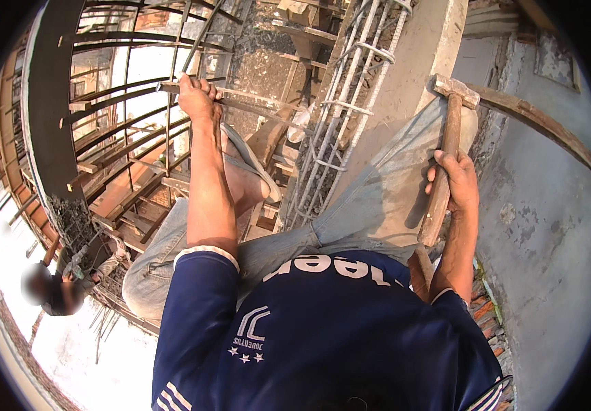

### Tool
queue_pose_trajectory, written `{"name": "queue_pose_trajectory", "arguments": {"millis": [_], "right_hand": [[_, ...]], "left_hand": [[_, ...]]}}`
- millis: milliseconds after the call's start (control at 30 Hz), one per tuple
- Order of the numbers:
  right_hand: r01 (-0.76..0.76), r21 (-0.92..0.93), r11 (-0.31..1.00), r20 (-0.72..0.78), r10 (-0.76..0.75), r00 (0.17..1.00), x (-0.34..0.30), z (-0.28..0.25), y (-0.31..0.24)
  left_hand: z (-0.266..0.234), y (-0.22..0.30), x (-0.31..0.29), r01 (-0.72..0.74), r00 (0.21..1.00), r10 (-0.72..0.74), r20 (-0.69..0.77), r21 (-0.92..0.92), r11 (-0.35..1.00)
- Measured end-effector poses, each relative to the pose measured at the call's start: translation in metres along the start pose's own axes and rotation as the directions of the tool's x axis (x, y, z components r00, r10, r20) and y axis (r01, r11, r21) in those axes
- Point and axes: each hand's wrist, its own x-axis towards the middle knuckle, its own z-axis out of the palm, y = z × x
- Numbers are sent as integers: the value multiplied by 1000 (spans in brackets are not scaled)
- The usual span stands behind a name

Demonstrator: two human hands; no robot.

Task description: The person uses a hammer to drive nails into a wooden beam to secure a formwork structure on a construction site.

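The hammer (451, 130) is over the right trouser leg (377, 181), its head pointing away from the person; the right hand (456, 181) has its grip clamped around the handle. Well apart, the left hand (199, 99) has its grip clamped near 1 end of a wooden strip (170, 88). Between them, a rebar cage (348, 105) seems already tied with hoops; how much work remains cannot be told. The left palm is hidden, the strip's far end hard to trace, and 1 co-worker (58, 300) partly blurred.
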Motion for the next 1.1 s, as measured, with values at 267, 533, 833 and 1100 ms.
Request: {"name": "queue_pose_trajectory", "arguments": {"millis": [267, 533, 833, 1100], "right_hand": [[27, 43, 999, 59, -29, 998, 3, -10, 3], [17, 93, 996, 121, -28, 992, 3, -15, 1], [20, 90, 996, 133, -32, 991, 3, -18, 4], [18, 132, 991, 137, -36, 990, 4, -20, 6]], "left_hand": [[11, -20, -2, -41, 999, 43, 17, -137, 990], [4, -25, 1, -31, 963, 55, 265, -94, 995], [17, 42, -14, -474, 872, 424, 244, 203, 857], [46, 16, -40, -123, 954, 143, 264, -90, 988]]}}
